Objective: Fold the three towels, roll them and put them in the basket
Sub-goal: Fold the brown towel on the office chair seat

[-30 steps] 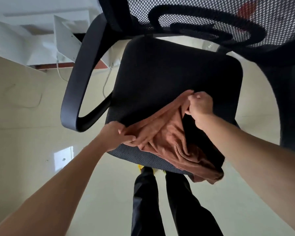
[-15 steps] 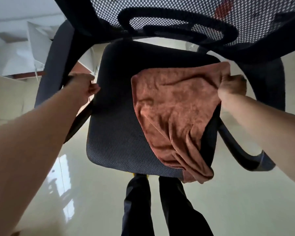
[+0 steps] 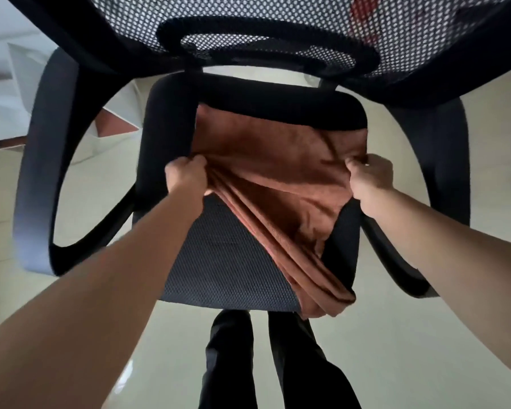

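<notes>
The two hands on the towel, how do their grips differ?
The left hand bunches the towel into gathered pleats; the right hand holds an edge that stays fairly flat. The left hand sits over the chair seat; the right hand sits at the seat's side edge. Both are closed on the towel at about the same height.

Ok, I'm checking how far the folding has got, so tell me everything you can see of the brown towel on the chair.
The towel is rust-brown, soft and plush-looking, unfolded. Its far part lies spread on the black chair seat; the near part bunches into long folds running to the seat's front right corner, where its end hangs over the edge. The left hand grips its left edge, the right hand its right edge, pulling it taut between them.
</notes>
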Motion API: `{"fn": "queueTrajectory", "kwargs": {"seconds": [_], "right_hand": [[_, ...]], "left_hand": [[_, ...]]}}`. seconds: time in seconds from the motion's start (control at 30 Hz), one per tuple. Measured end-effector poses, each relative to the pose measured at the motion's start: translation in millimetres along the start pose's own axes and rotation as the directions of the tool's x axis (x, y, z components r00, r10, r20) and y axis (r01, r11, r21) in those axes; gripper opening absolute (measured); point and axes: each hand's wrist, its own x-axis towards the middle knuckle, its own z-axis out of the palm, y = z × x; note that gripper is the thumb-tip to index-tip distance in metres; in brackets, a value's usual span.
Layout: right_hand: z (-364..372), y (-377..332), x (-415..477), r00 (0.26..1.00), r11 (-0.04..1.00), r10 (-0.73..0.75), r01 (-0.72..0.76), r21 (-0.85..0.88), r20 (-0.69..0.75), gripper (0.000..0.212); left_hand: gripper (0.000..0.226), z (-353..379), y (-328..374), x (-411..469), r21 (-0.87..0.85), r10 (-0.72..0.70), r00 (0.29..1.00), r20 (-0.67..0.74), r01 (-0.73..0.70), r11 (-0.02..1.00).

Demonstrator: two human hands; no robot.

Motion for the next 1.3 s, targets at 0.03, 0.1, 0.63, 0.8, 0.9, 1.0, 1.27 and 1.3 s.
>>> {"fn": "queueTrajectory", "kwargs": {"seconds": [0.03,0.1,0.63,0.8,0.9,1.0,1.27,1.3], "right_hand": [[0,-3,3,0.999,0.999,-0.034,0.034,0.022,-0.017,0.02],[3,-7,6,0.997,0.997,-0.075,0.076,0.035,-0.004,0.021],[19,-49,45,0.991,0.993,-0.087,0.094,0.066,-0.103,0.023],[15,-33,13,0.981,0.919,0.168,-0.19,0.344,0.095,0.037],[12,-4,-30,0.89,0.85,0.251,-0.391,0.352,0.381,0.026],[19,31,-67,0.779,0.813,0.296,-0.509,0.282,0.553,0.028],[21,39,-84,0.82,0.788,0.291,-0.498,0.363,0.493,0.005],[17,34,-84,0.823,0.753,0.297,-0.514,0.411,0.485,0.006]], "left_hand": [[0.012,-5,8,8,-0.009,0.032,0.999,-0.022,-0.033,0.999],[0.012,-18,20,20,0.025,0.086,0.996,-0.028,-0.085,0.996],[0.018,5,77,59,0.183,0.255,0.957,-0.138,-0.229,0.956],[0.027,-7,44,36,0.057,0.101,0.994,-0.031,-0.099,0.993],[0.028,-15,-10,5,0.028,-0.086,0.986,0.142,0.083,0.996],[0.014,-13,-62,-30,0.07,-0.193,0.926,0.325,0.18,0.981],[0.008,-5,-80,-47,-0.093,-0.167,0.956,0.24,0.194,0.977],[0.009,-8,-80,-48,-0.135,-0.164,0.96,0.228,0.198,0.971]]}}
